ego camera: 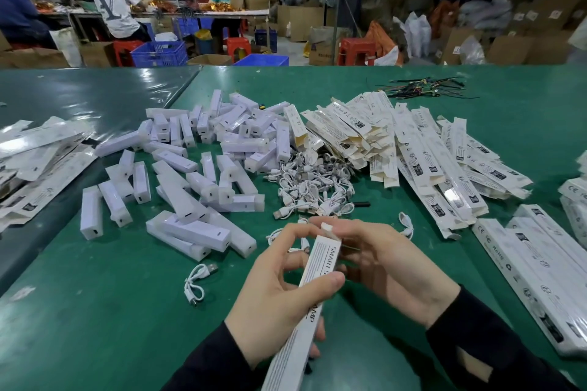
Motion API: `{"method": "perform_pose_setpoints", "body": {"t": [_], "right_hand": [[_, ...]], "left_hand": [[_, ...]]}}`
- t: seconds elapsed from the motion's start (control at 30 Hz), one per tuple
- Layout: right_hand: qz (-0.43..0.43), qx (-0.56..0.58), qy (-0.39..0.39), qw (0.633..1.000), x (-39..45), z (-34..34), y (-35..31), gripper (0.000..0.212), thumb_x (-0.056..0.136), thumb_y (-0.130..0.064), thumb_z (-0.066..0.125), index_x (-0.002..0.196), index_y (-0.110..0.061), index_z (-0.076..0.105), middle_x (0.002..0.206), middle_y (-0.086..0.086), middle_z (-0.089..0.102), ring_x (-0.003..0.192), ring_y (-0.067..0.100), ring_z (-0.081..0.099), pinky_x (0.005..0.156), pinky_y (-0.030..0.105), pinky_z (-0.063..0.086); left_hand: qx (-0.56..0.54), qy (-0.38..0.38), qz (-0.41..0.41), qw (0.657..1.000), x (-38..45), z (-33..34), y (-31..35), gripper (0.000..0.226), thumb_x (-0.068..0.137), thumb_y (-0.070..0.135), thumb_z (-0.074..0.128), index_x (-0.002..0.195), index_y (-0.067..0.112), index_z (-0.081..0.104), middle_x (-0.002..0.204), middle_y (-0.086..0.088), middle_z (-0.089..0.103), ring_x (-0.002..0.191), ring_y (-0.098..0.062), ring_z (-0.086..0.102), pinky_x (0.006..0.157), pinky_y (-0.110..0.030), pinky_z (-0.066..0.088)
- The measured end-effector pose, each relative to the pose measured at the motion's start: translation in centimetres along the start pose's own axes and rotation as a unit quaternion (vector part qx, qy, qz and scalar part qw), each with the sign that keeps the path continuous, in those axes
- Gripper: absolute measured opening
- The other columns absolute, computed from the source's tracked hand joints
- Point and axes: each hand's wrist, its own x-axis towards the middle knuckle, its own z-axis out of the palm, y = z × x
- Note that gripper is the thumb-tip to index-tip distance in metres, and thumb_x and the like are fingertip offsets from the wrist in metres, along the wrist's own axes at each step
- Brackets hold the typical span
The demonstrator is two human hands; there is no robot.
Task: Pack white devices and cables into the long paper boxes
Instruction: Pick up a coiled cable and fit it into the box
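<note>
Head view: both hands [330, 276] grip one box [313, 276].

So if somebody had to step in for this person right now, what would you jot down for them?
Left hand: grips a long paper box around its middle.
Right hand: fingers at the box's far end, by the flap; whether it is closed I cannot tell.
Supplies on the green table: loose white devices ahead left, cable pile in the centre, flat unfilled boxes ahead right.
Done: boxes that look assembled lie at the right; a stack also sits far left.
Left: finish this box, then keep packing; many devices and cables remain.
</note>
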Motion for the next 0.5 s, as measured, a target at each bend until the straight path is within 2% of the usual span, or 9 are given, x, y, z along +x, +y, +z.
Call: {"method": "perform_pose_setpoints", "body": {"t": [0.1, 0.33, 0.37, 0.5], "right_hand": [[-0.011, -0.009, 0.025, 1.000, 0.1, 0.5, 0.4, 0.025, 0.090, -0.019, 0.058, 0.105, -0.013, 0.077, 0.090, 0.006, 0.073, 0.083, 0.016, 0.058, 0.073, 0.027, 0.043], [-0.033, 0.012, 0.042, 0.999, 0.1, 1.0, 0.8, 0.023, 0.093, -0.011, 0.056, 0.094, -0.006, 0.078, 0.087, 0.009, 0.075, 0.079, 0.018, 0.057, 0.061, 0.018, 0.049], [-0.037, 0.006, 0.042, 0.998, 0.1, 1.1, 0.8, 0.023, 0.094, -0.011, 0.056, 0.094, -0.006, 0.078, 0.088, 0.009, 0.075, 0.080, 0.018, 0.058, 0.062, 0.018, 0.049], [-0.092, -0.075, 0.049, 0.992, 0.2, 1.1, 1.1, 0.024, 0.095, -0.010, 0.055, 0.097, -0.010, 0.078, 0.101, -0.004, 0.076, 0.088, 0.011, 0.066, 0.072, 0.023, 0.051]], "left_hand": [[0.003, 0.011, -0.011, 1.000, 0.1, 0.0, -0.4, 0.051, 0.065, 0.031, 0.080, 0.108, 0.029, 0.052, 0.095, -0.015, 0.069, 0.053, -0.026, 0.053, 0.049, -0.033, 0.049], [0.021, 0.048, -0.032, 0.998, 0.0, -0.2, -0.7, 0.048, 0.059, 0.036, 0.080, 0.093, 0.030, 0.048, 0.098, -0.015, 0.070, 0.052, -0.042, 0.056, 0.055, -0.055, 0.049], [0.022, 0.048, -0.035, 0.998, 0.0, -0.2, -0.7, 0.048, 0.059, 0.035, 0.080, 0.093, 0.029, 0.048, 0.098, -0.015, 0.070, 0.050, -0.044, 0.055, 0.053, -0.055, 0.050], [0.016, 0.041, -0.054, 0.998, -0.1, -0.4, -0.4, 0.047, 0.060, 0.036, 0.080, 0.093, 0.028, 0.047, 0.094, -0.012, 0.068, 0.037, -0.029, 0.050, 0.039, -0.039, 0.049]]}}
